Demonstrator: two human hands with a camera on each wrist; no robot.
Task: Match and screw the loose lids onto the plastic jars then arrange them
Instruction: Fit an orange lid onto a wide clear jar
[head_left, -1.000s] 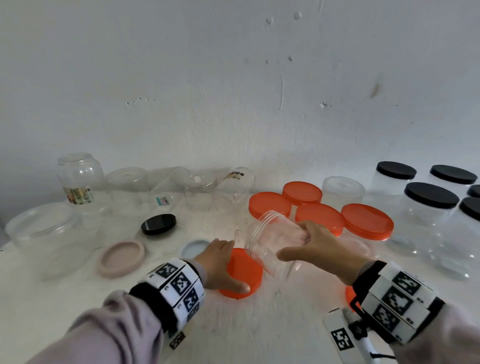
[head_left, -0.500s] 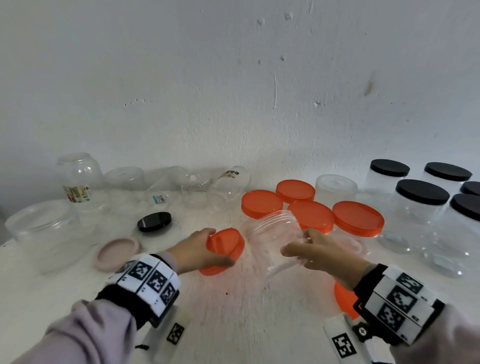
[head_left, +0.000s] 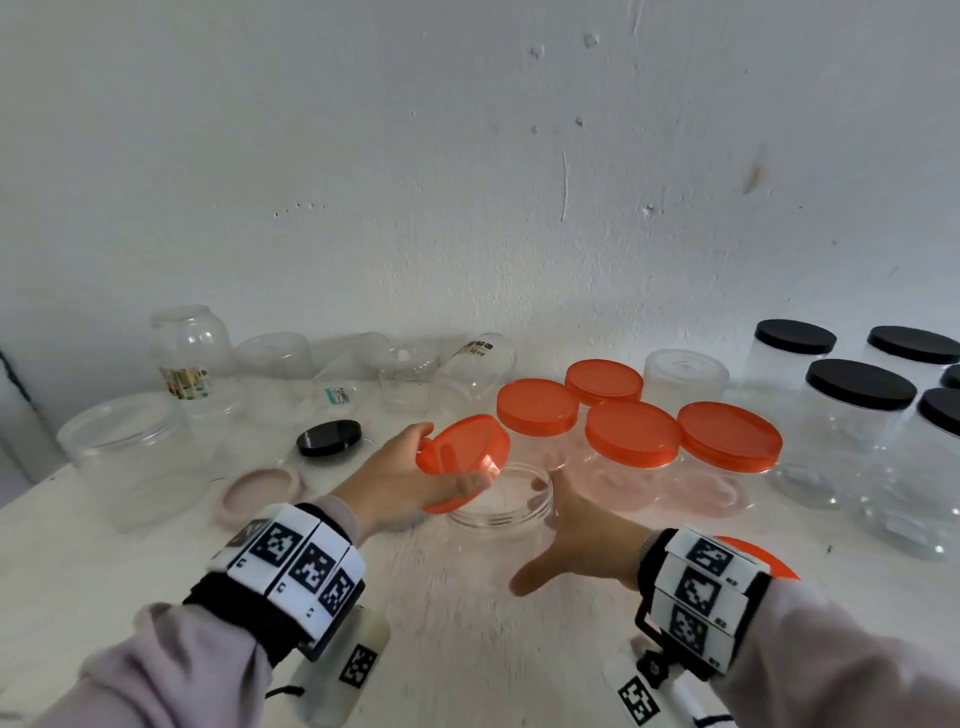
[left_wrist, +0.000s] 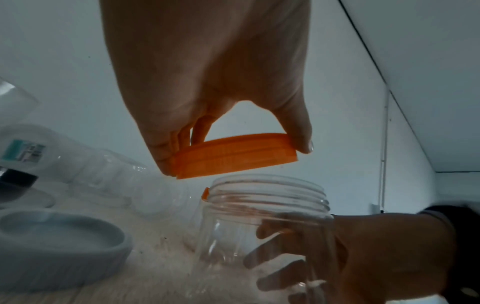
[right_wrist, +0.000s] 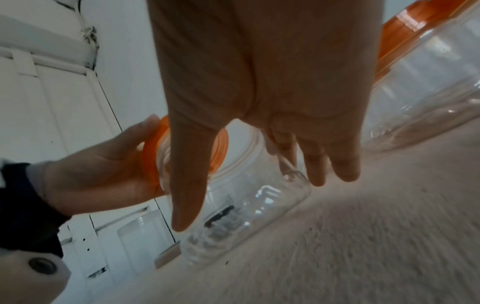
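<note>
A clear plastic jar (head_left: 498, 512) stands upright on the white table (head_left: 467, 649), its threaded mouth open. My right hand (head_left: 550, 530) grips its side, fingers wrapped round the wall, as the left wrist view shows through the jar (left_wrist: 259, 226). My left hand (head_left: 439, 465) holds an orange lid (head_left: 462, 452) by its rim, tilted, just above the jar's mouth and apart from it. Seen from the left wrist, the orange lid (left_wrist: 233, 156) hangs a small gap over the threads. In the right wrist view the jar (right_wrist: 259, 195) sits under my fingers.
Several orange-lidded jars (head_left: 631, 441) stand right behind the jar, black-lidded jars (head_left: 860, 384) at the far right. A loose black lid (head_left: 329, 438), a pink lid (head_left: 262, 491) and open clear jars (head_left: 192, 353) lie to the left. Another orange lid (head_left: 769, 556) shows behind my right wrist.
The left hand picked the orange lid up off the table and carried it over the jar's mouth. The right hand turned the tilted jar upright onto the table.
</note>
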